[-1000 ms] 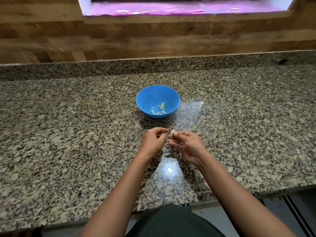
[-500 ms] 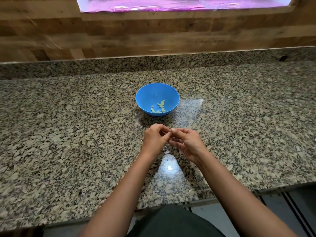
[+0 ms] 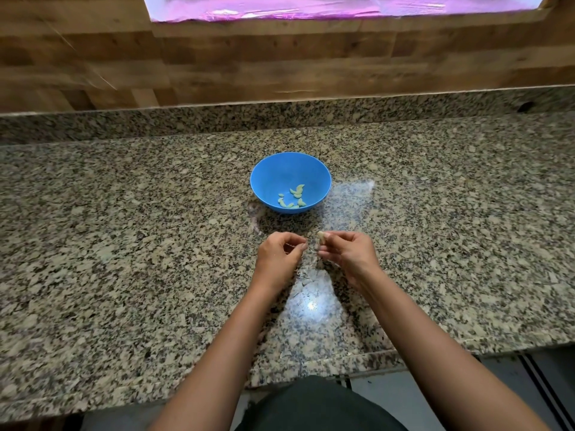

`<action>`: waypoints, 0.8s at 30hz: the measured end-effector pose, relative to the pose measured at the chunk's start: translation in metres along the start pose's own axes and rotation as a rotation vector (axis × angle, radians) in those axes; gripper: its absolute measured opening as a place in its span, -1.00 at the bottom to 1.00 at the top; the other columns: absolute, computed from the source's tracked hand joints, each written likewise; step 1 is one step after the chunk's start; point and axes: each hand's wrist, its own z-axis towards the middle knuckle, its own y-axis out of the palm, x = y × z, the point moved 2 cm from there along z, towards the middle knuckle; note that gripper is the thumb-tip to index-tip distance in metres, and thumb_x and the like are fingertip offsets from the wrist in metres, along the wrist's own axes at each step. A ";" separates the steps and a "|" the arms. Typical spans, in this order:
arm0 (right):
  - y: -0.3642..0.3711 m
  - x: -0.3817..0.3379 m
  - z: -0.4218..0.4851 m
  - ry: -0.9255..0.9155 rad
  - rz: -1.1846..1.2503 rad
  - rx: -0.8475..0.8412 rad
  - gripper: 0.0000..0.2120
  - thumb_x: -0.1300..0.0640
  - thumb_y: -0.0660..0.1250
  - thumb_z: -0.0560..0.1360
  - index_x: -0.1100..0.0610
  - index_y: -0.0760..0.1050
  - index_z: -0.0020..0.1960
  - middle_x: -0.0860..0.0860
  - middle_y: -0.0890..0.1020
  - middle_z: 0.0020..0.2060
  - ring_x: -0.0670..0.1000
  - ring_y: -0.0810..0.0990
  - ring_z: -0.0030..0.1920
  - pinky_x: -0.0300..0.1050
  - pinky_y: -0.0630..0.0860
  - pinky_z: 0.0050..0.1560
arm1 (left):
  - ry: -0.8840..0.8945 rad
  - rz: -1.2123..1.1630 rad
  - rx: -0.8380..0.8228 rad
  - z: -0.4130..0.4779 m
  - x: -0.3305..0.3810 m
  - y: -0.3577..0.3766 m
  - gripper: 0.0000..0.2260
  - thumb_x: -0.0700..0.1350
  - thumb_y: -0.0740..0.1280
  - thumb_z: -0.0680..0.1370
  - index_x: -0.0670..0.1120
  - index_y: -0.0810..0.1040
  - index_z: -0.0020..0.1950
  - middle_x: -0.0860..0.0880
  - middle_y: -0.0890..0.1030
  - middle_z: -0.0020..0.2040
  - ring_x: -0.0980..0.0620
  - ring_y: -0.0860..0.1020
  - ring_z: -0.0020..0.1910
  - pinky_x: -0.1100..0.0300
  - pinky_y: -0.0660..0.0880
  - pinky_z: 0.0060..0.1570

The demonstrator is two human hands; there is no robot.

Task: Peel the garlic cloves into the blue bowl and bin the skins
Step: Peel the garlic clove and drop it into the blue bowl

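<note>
Just below the centre of the frame, the right hand [image 3: 347, 255] pinches a garlic clove [image 3: 321, 236] between thumb and forefinger, with the pale clove poking up and left from the fingertips. The other fingers are curled in under the palm. The left hand [image 3: 278, 256] sits just beside it, a small gap apart, with its fingers curled and the thumb and forefinger tips drawn together. A thin pale wisp shows in the gap between the hands, but I cannot tell whether the left hand has hold of it. Both hands hover low over the speckled granite countertop [image 3: 124, 244], forearms reaching in from the bottom edge.

Above the hands, at the centre of the frame, the blue bowl [image 3: 259, 185] stands upright on the counter, well apart from the fingers. Several peeled cloves [image 3: 294, 199] lie in a loose cluster on its floor, towards the near side. A bright glare patch lies on the stone between the forearms.

A wood-panelled wall [image 3: 217, 57] fills the upper part of the frame behind the granite upstand, and a pink-lit window sill [image 3: 311, 9] runs along the top edge. A dark garment [image 3: 317, 405] shows at bottom centre
</note>
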 end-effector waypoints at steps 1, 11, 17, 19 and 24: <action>0.000 0.000 0.002 0.001 -0.013 0.000 -0.86 0.33 0.32 0.48 0.40 0.52 -0.02 0.17 0.60 -0.29 0.02 0.59 -0.35 -0.21 0.62 -0.27 | -0.006 0.001 -0.004 0.001 -0.001 0.000 -0.92 -0.16 0.39 0.51 -0.10 0.63 -0.02 -0.03 0.62 -0.06 0.09 0.59 -0.13 0.23 0.56 -0.08; 0.008 -0.004 -0.007 0.019 0.079 -0.202 -0.90 0.47 0.28 0.45 0.44 0.50 -0.03 0.16 0.65 -0.33 0.01 0.66 -0.37 -0.27 0.59 -0.32 | -0.245 -0.508 -0.125 0.015 0.005 0.007 -0.95 -0.27 0.37 0.50 -0.16 0.61 -0.08 -0.13 0.64 -0.20 0.03 0.58 -0.29 0.28 0.55 -0.27; 0.007 -0.004 -0.004 -0.030 0.024 -0.134 -0.79 0.50 0.30 0.44 0.28 0.37 -0.02 0.21 0.60 -0.26 0.08 0.62 -0.35 -0.15 0.62 -0.26 | -0.293 -0.634 -0.059 0.016 0.006 0.012 -0.96 -0.30 0.34 0.51 -0.22 0.58 -0.08 -0.10 0.64 -0.27 0.12 0.60 -0.40 0.32 0.55 -0.34; 0.007 -0.005 -0.003 -0.057 0.004 -0.122 -0.76 0.50 0.28 0.45 0.22 0.32 -0.07 0.18 0.56 -0.28 0.09 0.60 -0.34 -0.12 0.61 -0.26 | -0.285 -0.643 -0.057 0.016 0.007 0.012 -0.96 -0.31 0.34 0.51 -0.24 0.58 -0.06 -0.09 0.64 -0.28 0.12 0.60 -0.39 0.31 0.56 -0.32; 0.008 -0.003 0.001 -0.148 -0.100 -0.078 -0.69 0.49 0.27 0.46 0.15 0.23 -0.15 0.09 0.47 -0.33 0.05 0.56 -0.34 -0.17 0.58 -0.29 | -0.275 -0.641 -0.038 0.014 0.012 0.014 -0.96 -0.33 0.33 0.51 -0.25 0.58 -0.09 -0.11 0.61 -0.26 0.17 0.59 -0.42 0.36 0.54 -0.32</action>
